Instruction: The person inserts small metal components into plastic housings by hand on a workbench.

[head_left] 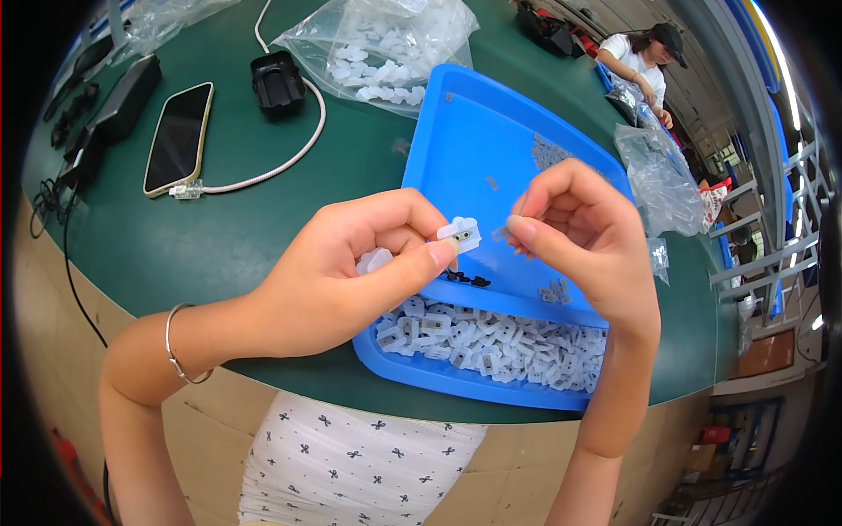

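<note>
Here, above the blue tray (474,149), my left hand (351,280) pinched a small white plastic clip (460,234); my right hand (579,237) pinched a tiny metal piece (502,234) just right of it. Both seemed light, stiff, best held edgewise.

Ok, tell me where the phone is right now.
In the head view the phone lies screen-up at the upper left of the green table, between a black adapter and a black charger.
</note>
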### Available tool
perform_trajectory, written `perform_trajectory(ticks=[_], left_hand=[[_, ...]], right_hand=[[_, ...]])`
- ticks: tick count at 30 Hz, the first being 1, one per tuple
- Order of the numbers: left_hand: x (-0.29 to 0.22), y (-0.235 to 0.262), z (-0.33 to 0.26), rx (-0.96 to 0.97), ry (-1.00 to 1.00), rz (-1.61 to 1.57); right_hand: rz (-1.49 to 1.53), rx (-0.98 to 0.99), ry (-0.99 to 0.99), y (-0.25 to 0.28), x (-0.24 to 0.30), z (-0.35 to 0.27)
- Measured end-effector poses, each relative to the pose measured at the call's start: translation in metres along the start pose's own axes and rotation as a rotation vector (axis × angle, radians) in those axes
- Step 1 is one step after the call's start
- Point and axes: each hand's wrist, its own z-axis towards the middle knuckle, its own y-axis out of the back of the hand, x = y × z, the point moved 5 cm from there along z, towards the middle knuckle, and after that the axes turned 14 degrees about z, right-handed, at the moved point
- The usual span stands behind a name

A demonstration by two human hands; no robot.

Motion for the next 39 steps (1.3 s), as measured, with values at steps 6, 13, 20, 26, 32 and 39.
perform_trajectory(ticks=[6,13,20,26,32,39], left_hand=[[-0.001,-0.001,-0.002,0.007,0.001,0.008],[-0.005,0.001,-0.002,0.088,0.085,-0.131],[0.003,0.004,0.002,-0.033,0.133,-0.2],[0.001,0.001,-0.002,0.024,0.085,-0.103],[-0.002,-0.004,-0.004,0.103,-0.008,0.002],[-0.002,-0.004,-0.003,0.201,-0.118,0.09]], right_hand=[[0.304,0.047,0.069,-0.017,0.006,-0.002],[0.343,0.023,0.083,-0.022,-0.005,0.001],[0.27,-0.033,0.022,-0.026,-0.004,-0.002],[0.271,-0.022,-0.041,-0.026,-0.014,-0.003],[0.333,0.105,-0.202,-0.022,-0.011,-0.001],[0.135,0.22,-0.194,-0.024,-0.011,-0.007]])
